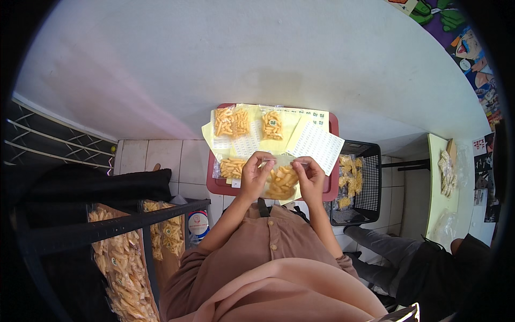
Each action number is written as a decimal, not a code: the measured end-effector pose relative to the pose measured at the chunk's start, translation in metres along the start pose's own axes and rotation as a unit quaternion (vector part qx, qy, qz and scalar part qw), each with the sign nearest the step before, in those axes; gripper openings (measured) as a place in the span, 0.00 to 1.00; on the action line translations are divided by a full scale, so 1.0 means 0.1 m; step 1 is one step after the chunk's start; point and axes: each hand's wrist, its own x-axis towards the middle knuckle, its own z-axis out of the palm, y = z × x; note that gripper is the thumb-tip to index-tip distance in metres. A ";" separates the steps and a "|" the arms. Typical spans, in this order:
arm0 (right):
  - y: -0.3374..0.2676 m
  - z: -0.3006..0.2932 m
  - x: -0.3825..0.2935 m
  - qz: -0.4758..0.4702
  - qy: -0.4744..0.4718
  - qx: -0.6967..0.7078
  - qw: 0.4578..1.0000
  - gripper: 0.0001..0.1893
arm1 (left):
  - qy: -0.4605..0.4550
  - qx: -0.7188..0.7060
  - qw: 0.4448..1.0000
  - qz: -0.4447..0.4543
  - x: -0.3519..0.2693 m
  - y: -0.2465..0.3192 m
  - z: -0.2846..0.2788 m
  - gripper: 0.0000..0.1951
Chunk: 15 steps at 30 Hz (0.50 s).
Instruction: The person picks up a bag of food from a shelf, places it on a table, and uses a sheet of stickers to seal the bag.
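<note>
My left hand (256,176) and my right hand (310,177) pinch the two top corners of a clear plastic bag of stick snacks (282,182). The bag hangs between them over the near edge of a red tray (333,161). Yellow and white sticker sheets (318,145) lie across the tray. Two snack bags (232,122) lie side by side at its far left. Another bag with a green-marked sticker (272,124) lies at the far middle. One more snack bag (231,167) lies just left of my left hand.
A black plastic basket (368,181) with snack bags (350,177) stands right of the tray. At left, a black metal rack (120,225) stands by boxes packed with snack bags (124,265). Another person's legs (386,249) are at lower right, near a shelf with bags (446,173). A wall rises beyond.
</note>
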 end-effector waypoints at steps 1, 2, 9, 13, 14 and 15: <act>-0.01 -0.01 0.00 -0.012 -0.007 -0.008 1.000 0.05 | -0.002 0.011 1.000 0.008 0.00 0.00 0.01 0.05; -0.02 -0.01 0.00 -0.025 -0.015 -0.016 0.999 0.04 | -0.003 0.021 1.000 0.017 -0.01 -0.01 0.01 0.05; -0.10 -0.02 -0.01 -0.063 -0.038 -0.050 0.996 0.04 | -0.008 0.069 0.998 -0.005 -0.05 0.03 0.02 0.04; -0.08 -0.02 -0.02 -0.054 -0.032 -0.069 0.996 0.04 | -0.001 0.121 0.992 0.021 -0.06 0.04 0.02 0.04; -0.08 -0.02 -0.02 -0.059 -0.031 -0.077 0.995 0.04 | -0.001 0.129 0.991 0.026 -0.05 0.05 0.03 0.04; -0.08 -0.02 -0.02 -0.064 -0.030 -0.085 0.994 0.04 | -0.002 0.138 0.990 0.031 -0.05 0.06 0.03 0.04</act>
